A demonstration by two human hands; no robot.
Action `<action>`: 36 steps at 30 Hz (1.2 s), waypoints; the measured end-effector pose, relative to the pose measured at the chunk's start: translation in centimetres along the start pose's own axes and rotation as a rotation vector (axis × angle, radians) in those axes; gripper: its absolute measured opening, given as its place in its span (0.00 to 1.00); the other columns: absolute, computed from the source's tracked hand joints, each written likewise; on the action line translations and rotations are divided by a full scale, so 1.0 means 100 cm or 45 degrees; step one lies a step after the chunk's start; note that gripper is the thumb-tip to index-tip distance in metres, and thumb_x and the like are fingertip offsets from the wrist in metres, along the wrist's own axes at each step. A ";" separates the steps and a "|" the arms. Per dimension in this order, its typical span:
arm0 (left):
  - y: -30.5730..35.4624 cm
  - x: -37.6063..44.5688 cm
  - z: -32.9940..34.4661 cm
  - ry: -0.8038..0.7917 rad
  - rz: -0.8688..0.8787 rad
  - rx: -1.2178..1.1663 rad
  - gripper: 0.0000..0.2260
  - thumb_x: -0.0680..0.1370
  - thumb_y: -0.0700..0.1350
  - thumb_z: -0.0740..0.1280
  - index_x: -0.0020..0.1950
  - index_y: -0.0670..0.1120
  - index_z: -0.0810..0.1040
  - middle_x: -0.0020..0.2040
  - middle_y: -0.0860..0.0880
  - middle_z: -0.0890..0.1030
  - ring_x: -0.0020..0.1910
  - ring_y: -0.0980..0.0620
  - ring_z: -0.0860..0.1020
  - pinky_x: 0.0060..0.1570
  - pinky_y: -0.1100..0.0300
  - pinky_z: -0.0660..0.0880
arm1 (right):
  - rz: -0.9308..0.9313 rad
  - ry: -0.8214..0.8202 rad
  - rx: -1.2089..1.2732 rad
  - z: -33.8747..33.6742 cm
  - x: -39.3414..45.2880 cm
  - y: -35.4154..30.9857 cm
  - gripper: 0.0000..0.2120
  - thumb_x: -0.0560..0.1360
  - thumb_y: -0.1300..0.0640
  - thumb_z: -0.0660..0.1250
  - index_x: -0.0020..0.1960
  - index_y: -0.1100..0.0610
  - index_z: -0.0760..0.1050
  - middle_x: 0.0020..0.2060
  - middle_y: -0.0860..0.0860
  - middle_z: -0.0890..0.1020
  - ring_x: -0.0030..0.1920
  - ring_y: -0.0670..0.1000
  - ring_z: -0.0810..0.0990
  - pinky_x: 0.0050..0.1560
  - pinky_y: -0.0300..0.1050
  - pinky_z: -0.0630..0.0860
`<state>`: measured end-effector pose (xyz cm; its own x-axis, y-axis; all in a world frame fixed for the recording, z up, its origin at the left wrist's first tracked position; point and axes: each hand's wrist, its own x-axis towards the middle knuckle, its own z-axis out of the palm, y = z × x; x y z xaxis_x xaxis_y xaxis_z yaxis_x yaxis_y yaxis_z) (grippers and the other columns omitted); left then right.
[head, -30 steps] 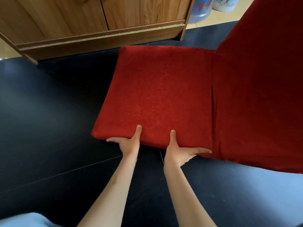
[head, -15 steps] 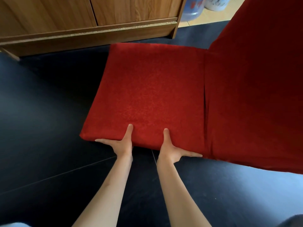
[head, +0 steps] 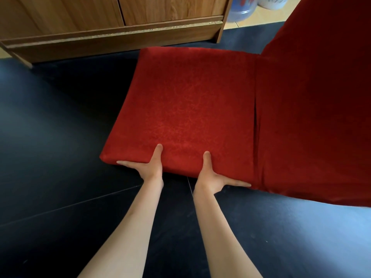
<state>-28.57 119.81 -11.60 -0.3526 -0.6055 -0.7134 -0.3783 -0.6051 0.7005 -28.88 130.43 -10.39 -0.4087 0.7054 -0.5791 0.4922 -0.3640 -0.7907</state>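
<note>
A chair in a red fabric cover stands on the dark floor. Its flat square seat [head: 186, 101] faces up, and its backrest [head: 313, 97] rises at the right. My left hand [head: 149, 167] grips the seat's near edge close to the left corner, thumb on top and fingers along the underside. My right hand [head: 210, 177] holds the same edge a little further right, in the same way. The chair's legs are hidden under the cover.
A wooden cabinet [head: 120, 37] stands just beyond the seat's far edge. The glossy black floor [head: 50, 137] stretches left and towards me. A blue water jug [head: 241, 7] and a white container [head: 271, 2] sit on pale floor at the top right.
Both hands keep the same grip on the seat's near edge. The view has shifted slightly; the chair has hardly moved relative to the cabinet.
</note>
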 end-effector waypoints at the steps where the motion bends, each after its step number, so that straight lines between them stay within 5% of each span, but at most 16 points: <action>1: 0.000 -0.001 -0.001 -0.004 0.001 0.005 0.62 0.66 0.51 0.79 0.71 0.63 0.26 0.74 0.46 0.64 0.68 0.45 0.70 0.65 0.37 0.69 | 0.004 -0.002 0.007 -0.001 -0.001 -0.001 0.72 0.57 0.44 0.81 0.71 0.43 0.21 0.58 0.46 0.66 0.48 0.43 0.72 0.54 0.42 0.69; 7: -0.007 -0.024 -0.010 0.024 -0.043 0.031 0.62 0.66 0.51 0.79 0.71 0.63 0.25 0.74 0.46 0.63 0.69 0.44 0.70 0.65 0.37 0.68 | 0.045 -0.013 -0.039 -0.024 -0.005 -0.009 0.71 0.59 0.45 0.81 0.71 0.42 0.21 0.56 0.50 0.70 0.46 0.48 0.75 0.52 0.41 0.70; 19: -0.010 -0.130 -0.030 0.175 -0.214 0.080 0.62 0.67 0.50 0.79 0.71 0.60 0.24 0.75 0.43 0.62 0.70 0.41 0.67 0.66 0.38 0.68 | 0.142 0.018 -0.346 -0.105 -0.031 -0.074 0.68 0.62 0.43 0.80 0.71 0.40 0.23 0.64 0.62 0.73 0.59 0.62 0.76 0.61 0.57 0.71; 36: 0.027 -0.237 -0.057 0.355 -0.358 0.161 0.64 0.65 0.51 0.80 0.71 0.59 0.23 0.74 0.42 0.62 0.67 0.38 0.70 0.63 0.38 0.71 | 0.216 0.034 -0.604 -0.161 -0.080 -0.152 0.66 0.63 0.46 0.80 0.71 0.37 0.24 0.61 0.62 0.76 0.47 0.53 0.74 0.54 0.50 0.71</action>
<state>-16.37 129.59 7.30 0.0182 -0.5530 -0.8330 -0.5353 -0.7091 0.4590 -20.70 140.16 9.47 -0.2759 0.6779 -0.6814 0.8477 -0.1625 -0.5049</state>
